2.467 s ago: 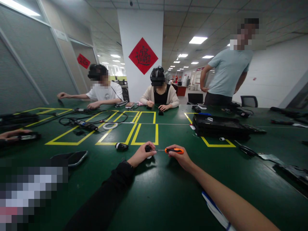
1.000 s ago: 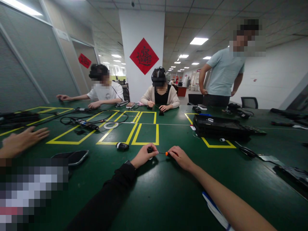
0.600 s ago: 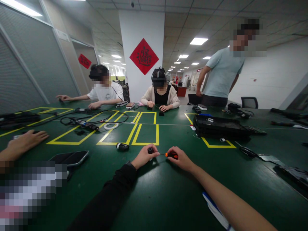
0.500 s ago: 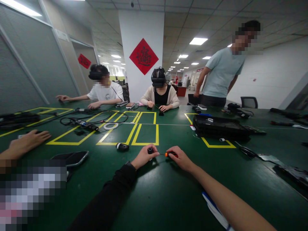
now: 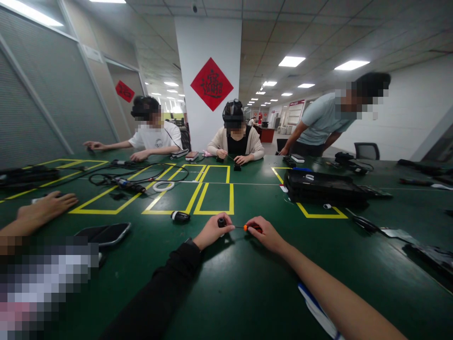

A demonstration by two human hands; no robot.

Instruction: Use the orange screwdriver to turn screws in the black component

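Just above the green table point(image 5: 219, 288), my left hand point(image 5: 211, 231) is closed around a small black cylindrical part point(image 5: 222, 222). My right hand point(image 5: 266, 233) grips the orange and black handle of a screwdriver point(image 5: 254, 228). Its thin shaft runs left toward the fingertips of my left hand; whether the tip touches the black part is hidden by those fingers. To the left of my left hand lies a small black object with a white band point(image 5: 180, 216).
Black cables point(image 5: 123, 182) and a white ring point(image 5: 163, 186) lie left. A black case point(image 5: 322, 186) stands right. A phone-like dark slab point(image 5: 104, 233) lies near a neighbour's hand point(image 5: 49, 208). Yellow tape point(image 5: 231, 198) marks the table. Two people sit opposite; another stands at right.
My hands hold almost the same pose, with the screwdriver and black part scarcely shifted. The standing person at right has bent forward over the far side.
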